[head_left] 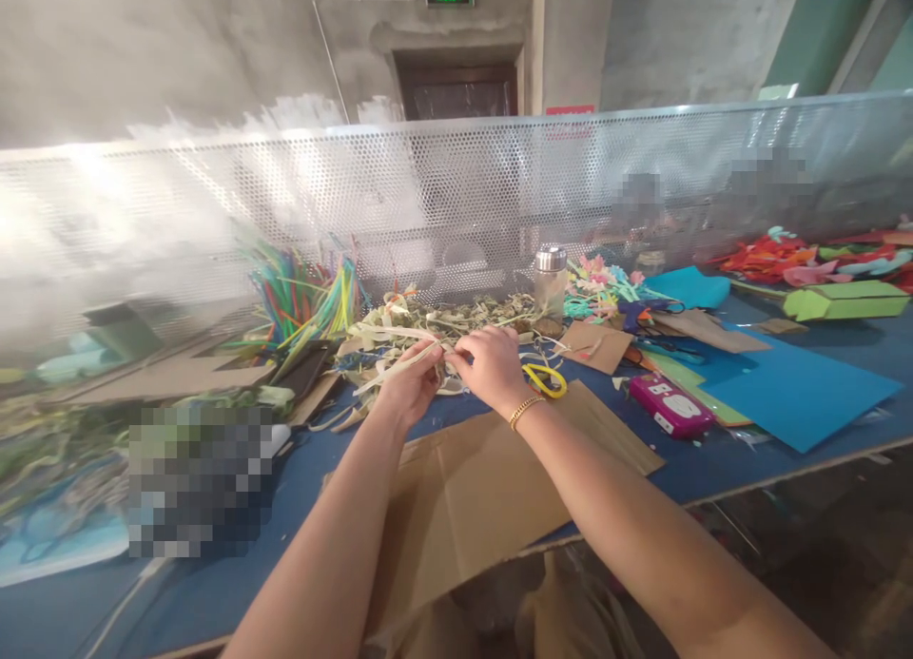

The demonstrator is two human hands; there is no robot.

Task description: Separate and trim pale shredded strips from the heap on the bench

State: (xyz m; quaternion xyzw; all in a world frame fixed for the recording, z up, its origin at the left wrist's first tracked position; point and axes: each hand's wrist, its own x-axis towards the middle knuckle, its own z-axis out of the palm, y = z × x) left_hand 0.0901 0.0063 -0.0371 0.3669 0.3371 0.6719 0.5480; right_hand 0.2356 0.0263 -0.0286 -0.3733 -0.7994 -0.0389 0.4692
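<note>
My left hand is closed on pale strips, whose loose ends stick out to the left. Close beside it, my right hand pinches at the same strips, its fingertips almost touching the left ones. Both hands are above the near edge of a pile of dried plant strips. Below the wrists lies a brown cardboard sheet. Yellow scissor handles show just right of my right wrist. The exact spot between my fingertips is too small to make out.
A bottle stands behind the pile, before a perforated metal screen. Colourful pipe cleaners are at the left back. On the right lie a purple box, blue sheets and a green paper shape.
</note>
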